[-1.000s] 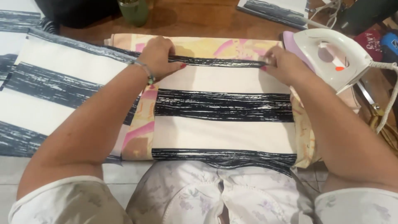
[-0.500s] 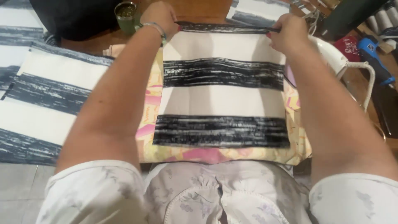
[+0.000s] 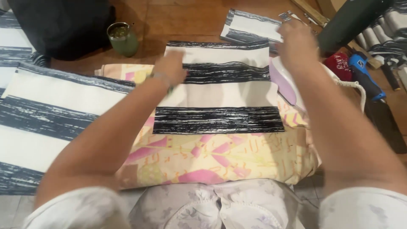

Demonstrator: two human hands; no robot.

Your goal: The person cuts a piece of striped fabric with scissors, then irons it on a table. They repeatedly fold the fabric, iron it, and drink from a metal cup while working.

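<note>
A rectangular piece of white cloth with broad black brush-streak stripes [image 3: 218, 91] lies flat on a yellow and pink patterned pad [image 3: 220, 159], its far edge reaching onto the brown wooden floor [image 3: 182, 21]. The left hand [image 3: 169, 68] rests on the cloth's left side at the upper black stripe, fingers pointing away from the body; it is blurred, so I cannot tell whether the fingers press flat or pinch the cloth. A bracelet circles that wrist. The right hand [image 3: 296, 42] is just past the cloth's far right corner, above it and also blurred; whether its fingers grip anything cannot be told.

Just beyond the right fingers lies a smaller folded piece of the same striped fabric [image 3: 250, 27]. Below the right hand, beside the cloth's right edge, sits a white iron with a lilac soleplate [image 3: 284, 80], partly hidden by the forearm, with a white cord trailing right. Farther right are a red object [image 3: 337, 65] and a blue-handled tool [image 3: 364, 78], then a row of dark and white rolls [image 3: 390, 25] at the corner.

Left of the left fingers, a large sheet of navy and white striped fabric [image 3: 46, 114] spreads over the floor. Beyond them stands a green metal cup [image 3: 123, 39] next to a black bag [image 3: 59, 25]. Pale floral clothing shows at the bottom edge.
</note>
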